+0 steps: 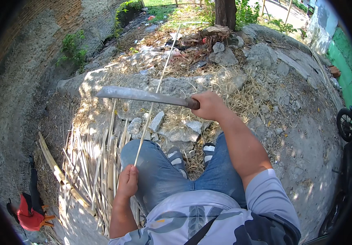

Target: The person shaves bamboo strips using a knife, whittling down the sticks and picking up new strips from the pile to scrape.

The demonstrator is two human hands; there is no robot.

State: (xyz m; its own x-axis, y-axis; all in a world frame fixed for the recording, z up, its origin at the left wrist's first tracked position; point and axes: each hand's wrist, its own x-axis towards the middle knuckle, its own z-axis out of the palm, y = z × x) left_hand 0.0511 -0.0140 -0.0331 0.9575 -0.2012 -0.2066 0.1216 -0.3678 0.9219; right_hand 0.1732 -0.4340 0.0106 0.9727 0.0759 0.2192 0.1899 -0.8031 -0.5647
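Note:
My right hand (209, 105) is closed round the dark handle of a machete (143, 96), whose long grey blade reaches out to the left in front of my knees. Near my left thigh, my left hand (127, 182) pinches the lower end of a thin pale bamboo strip (146, 125). The strip slants up and away from me, and its far end lies over the littered ground. Blade and strip cross in the picture; whether they touch, I cannot tell.
Many split bamboo strips (90, 163) lie on the ground to my left, beside a thicker bamboo piece (61, 177). Broken stones (157, 121) sit before my feet. A tree trunk (226, 14) stands ahead, a rough wall (16, 69) rises left, and a wheel (346, 119) shows far right.

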